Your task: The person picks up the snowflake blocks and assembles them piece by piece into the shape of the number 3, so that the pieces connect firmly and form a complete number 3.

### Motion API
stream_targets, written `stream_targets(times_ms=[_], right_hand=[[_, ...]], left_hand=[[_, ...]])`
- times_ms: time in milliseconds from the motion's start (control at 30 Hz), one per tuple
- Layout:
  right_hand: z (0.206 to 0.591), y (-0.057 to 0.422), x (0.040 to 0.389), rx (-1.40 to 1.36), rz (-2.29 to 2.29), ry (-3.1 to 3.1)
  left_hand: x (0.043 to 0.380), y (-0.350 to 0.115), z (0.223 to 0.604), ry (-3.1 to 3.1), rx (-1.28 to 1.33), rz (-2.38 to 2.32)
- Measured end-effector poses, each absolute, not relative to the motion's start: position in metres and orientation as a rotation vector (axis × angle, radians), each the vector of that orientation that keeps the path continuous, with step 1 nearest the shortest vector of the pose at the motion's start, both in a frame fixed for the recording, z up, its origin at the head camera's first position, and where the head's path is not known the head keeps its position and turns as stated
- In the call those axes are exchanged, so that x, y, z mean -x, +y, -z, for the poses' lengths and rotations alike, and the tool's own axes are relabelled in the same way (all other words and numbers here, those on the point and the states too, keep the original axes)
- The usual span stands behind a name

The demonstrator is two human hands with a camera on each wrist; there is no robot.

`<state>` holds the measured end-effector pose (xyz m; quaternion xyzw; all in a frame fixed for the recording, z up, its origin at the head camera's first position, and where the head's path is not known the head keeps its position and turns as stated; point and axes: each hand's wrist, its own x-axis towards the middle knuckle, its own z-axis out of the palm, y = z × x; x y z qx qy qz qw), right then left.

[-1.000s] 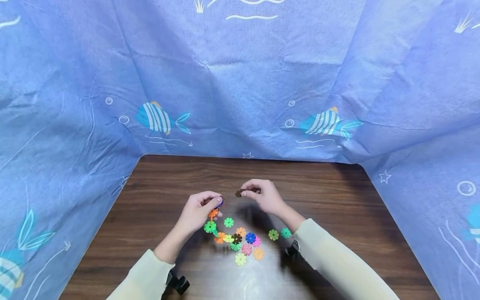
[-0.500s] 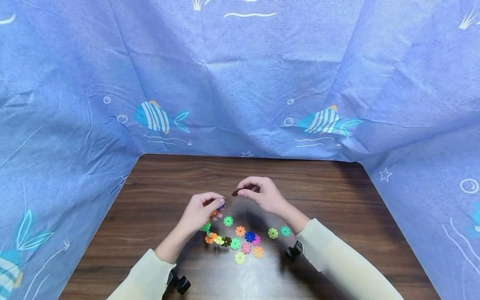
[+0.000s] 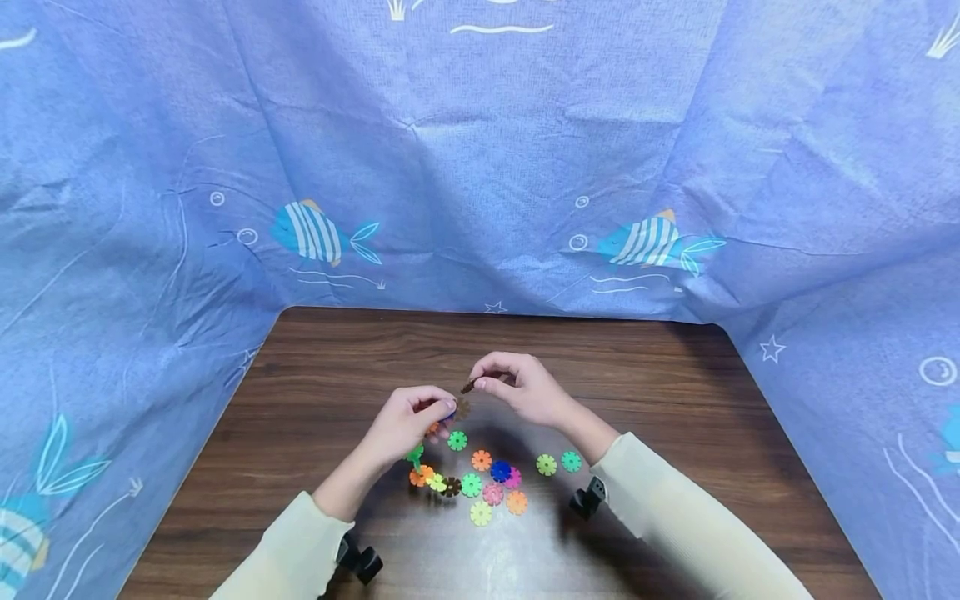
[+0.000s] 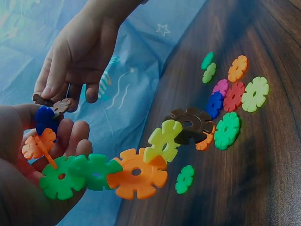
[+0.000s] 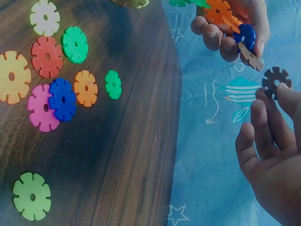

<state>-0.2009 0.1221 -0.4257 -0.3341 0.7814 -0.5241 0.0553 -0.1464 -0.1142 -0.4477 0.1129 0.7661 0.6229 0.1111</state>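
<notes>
My left hand [image 3: 405, 423] pinches a linked chain of plastic snowflake discs near its upper end, at a blue disc [image 4: 46, 118]. A light brown disc [image 5: 249, 56] is joined to the blue one and points toward the right hand. Below the left hand the chain runs through orange, green and yellow discs to a dark brown disc [image 4: 200, 120], low over the table. My right hand [image 3: 528, 392] pinches a single dark brown disc [image 5: 269, 81] between thumb and index finger. That disc is right at the light brown disc's edge in the head view.
Loose discs lie on the wooden table [image 3: 337, 350] under the hands, among them a blue disc [image 3: 500, 472] overlapping a pink one. Two green discs, one of them a yellowish green disc [image 3: 546, 465], lie by the right forearm. A blue fish-print cloth [image 3: 480, 208] surrounds the table's back and sides.
Both hands have drawn closer together, the left moving right and the right slightly left. The chain's lower end has swung left, and the light brown disc now shows beyond the left fingertips.
</notes>
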Motion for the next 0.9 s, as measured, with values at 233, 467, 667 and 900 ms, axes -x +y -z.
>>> stream_targets(times_ms=[233,467,667,900], right_hand=[[0.427,0.126,0.201,0.965,1.563,2.389],[0.43,0.129,0.201,0.926,1.551,2.421],[0.432,0.124,0.199,0.92,1.561,2.4],[0.432,0.118,0.198,0.926,1.529,2.435]], left_hand=[[0.148,-0.114,0.452,2.214,-0.31,-1.805],[0.148,-0.118,0.459,2.286,-0.372,-1.768],[0.148,-0.12,0.46,2.384,-0.462,-1.674],[0.146,-0.121,0.458,2.487,-0.458,-1.559]])
